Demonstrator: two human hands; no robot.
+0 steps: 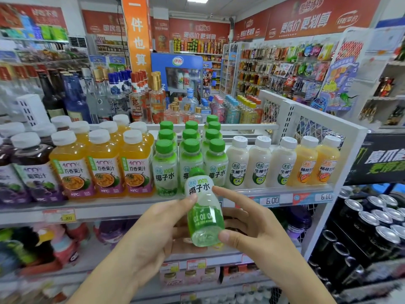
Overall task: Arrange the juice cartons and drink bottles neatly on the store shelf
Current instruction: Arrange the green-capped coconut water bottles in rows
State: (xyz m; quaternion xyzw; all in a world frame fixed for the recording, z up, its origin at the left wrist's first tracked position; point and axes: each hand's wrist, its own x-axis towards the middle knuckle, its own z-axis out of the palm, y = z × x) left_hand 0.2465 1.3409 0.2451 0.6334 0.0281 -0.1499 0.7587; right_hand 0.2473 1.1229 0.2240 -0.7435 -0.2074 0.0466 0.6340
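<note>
Here, both hands are holding one green-capped coconut-water bottle point(202, 207) between them, in front of the top shelf point(131, 210): the left hand point(153, 229) is curling round its left side with the thumb lying across the label, and the right hand point(247, 224) is pinching its base with the thumb while the forefinger is stretching out to touch its right side. The bottle is tilting, cap away from the person. Just beyond the hands, nine more green-capped bottles point(190, 150) are standing in three files of three. To the right of the right hand, three white milky bottles point(259, 162) and two orange ones point(315, 160) are lining the shelf front; to the left of the left hand, three yellow juice bottles point(103, 163) are fronting their files, with dark grape juice bottles point(28, 167) past them. Black cans point(372, 218) are sitting low beyond the right hand, and snack racks point(285, 64) are filling the shop behind.
</note>
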